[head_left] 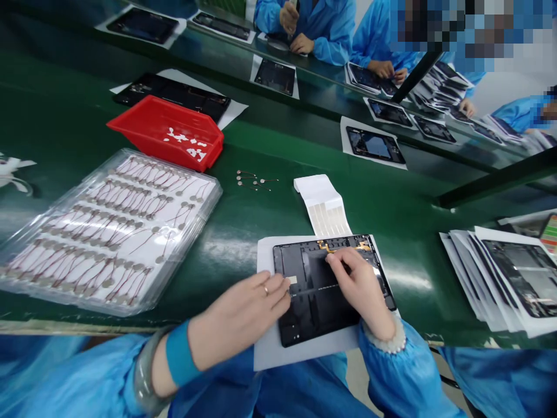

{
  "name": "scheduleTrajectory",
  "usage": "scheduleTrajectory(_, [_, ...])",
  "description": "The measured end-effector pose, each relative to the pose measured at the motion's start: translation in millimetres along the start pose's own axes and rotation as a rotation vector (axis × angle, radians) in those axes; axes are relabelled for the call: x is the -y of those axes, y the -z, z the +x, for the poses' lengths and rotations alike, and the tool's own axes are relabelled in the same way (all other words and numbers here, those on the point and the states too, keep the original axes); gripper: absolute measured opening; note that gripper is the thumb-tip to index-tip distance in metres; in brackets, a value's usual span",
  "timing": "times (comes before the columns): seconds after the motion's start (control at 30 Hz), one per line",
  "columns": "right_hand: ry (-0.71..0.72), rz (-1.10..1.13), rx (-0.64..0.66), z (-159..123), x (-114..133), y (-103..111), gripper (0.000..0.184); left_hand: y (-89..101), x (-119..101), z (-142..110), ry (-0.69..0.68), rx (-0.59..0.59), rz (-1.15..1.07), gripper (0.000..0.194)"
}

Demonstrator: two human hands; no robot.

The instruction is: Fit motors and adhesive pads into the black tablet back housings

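A black tablet back housing lies on a white paper sheet at the table's front edge. My left hand rests over the housing's left side, fingers stretched out, with the fingertips beside a small pale sticker. Over the upper middle of the housing, my right hand is closed in a pinch. Its fingertips are at the end of an orange flex cable; what they hold, if anything, is hidden. Just behind the housing lies a white strip of adhesive labels.
To the left is a clear tray of small round wired parts, with a red bin behind it. Several loose wired parts lie mid-table. Stacked housings stand at right. Across a green rail, co-workers' hands handle similar housings.
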State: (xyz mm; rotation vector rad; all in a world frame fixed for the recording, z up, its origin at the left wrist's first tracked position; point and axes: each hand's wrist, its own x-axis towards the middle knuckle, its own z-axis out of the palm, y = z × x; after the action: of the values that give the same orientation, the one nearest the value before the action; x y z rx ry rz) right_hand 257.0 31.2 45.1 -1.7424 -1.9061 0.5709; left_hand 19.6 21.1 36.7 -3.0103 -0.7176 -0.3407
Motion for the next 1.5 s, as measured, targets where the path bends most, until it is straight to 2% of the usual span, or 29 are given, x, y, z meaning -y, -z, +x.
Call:
scheduleTrajectory(0.17, [0.064, -0.099, 0.022, -1, -10, -8, 0.027, 14.5, 23, 20, -0.060, 0.062, -0.220, 0.007])
scheduleTrajectory(0.3, [0.084, -0.124, 0.015, -3, -9, -10, 0.028, 12.3, 29, 27, -0.059, 0.115, -0.385, 0.006])
scheduleTrajectory(0.4, [0.089, -0.131, 0.011, -4, -9, -8, 0.027, 7.6, 35, 26, 0.024, 0.093, -0.466, 0.007])
scheduleTrajectory(0.6, [0.090, -0.152, 0.003, -6, -9, -8, 0.025, 1.8, 39, 22, 0.006, 0.015, -0.550, 0.021])
scheduleTrajectory(1.07, [0.090, -0.120, 0.024, -6, -8, -8, 0.025, -5.3, 39, 27, -0.034, 0.032, -0.580, 0.028])
scheduleTrajectory(1.4, [0.094, -0.138, 0.019, -6, -7, -8, 0.025, -5.5, 38, 24, -0.007, -0.005, -0.463, 0.031])
scheduleTrajectory(1.5, [0.087, -0.132, 0.021, -6, -7, -9, 0.025, -4.7, 42, 23, 0.052, -0.072, -0.365, 0.030])
